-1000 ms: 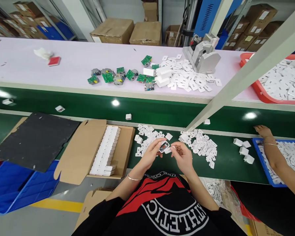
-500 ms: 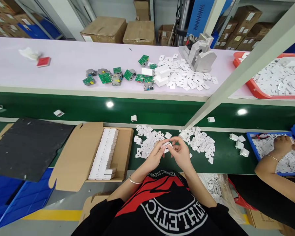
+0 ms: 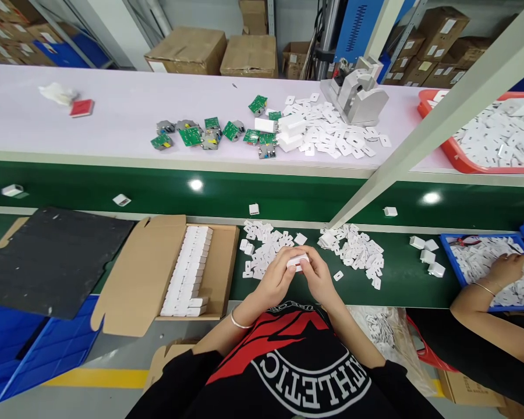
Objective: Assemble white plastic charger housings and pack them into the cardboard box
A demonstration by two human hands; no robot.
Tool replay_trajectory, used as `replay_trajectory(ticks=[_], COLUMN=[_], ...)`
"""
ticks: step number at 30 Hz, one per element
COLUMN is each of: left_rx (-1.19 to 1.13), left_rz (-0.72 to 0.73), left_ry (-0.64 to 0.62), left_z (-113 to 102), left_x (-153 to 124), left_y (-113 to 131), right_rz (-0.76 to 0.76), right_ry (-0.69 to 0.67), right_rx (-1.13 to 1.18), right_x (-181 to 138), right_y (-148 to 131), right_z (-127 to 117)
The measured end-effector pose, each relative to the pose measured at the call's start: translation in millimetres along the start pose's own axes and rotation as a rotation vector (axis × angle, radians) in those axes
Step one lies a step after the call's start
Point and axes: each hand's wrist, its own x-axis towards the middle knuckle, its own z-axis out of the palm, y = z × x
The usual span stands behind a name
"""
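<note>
Between my two hands is a small white plastic housing point(image 3: 297, 262), held in front of my chest. My left hand point(image 3: 278, 273) grips its left side, the thumb pressed on the near face. My right hand point(image 3: 319, 276) closes on the right side, thumb also on the housing. The fingers behind it are partly hidden. Just beyond my left hand lies a heap of small white plates point(image 3: 268, 247) on the green bench. Another white plate pile point(image 3: 353, 253) spreads to the right of my right hand, with one loose plate point(image 3: 338, 275) near it.
An open cardboard box point(image 3: 220, 267) to my left holds rows of white housings. White units ride on the green conveyor belt point(image 3: 227, 195). Circuit boards point(image 3: 190, 137) and a metal fixture point(image 3: 358, 96) stand on the shelf. A co-worker's hand point(image 3: 506, 270) is over a blue tray point(image 3: 458, 273) at right.
My hands have closed more tightly around the white housing, which has turned in my grip. Units on the belt have shifted right. The co-worker's hand has moved within the blue tray.
</note>
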Motion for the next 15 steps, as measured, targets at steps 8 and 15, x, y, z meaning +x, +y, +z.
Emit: replay_trajectory(ticks=[8,15], left_rx=[-0.074,-0.059], left_rz=[-0.002,0.028], left_ry=[0.033,-0.032], left_z=[0,-1], left_x=[4,1], left_y=[-2,9], right_rz=[-0.018,-0.108], right_ry=[-0.029,0.075], right_rx=[0.076,0.011], right_x=[-3,-9], right_y=[-2,-5], right_z=[-1,0])
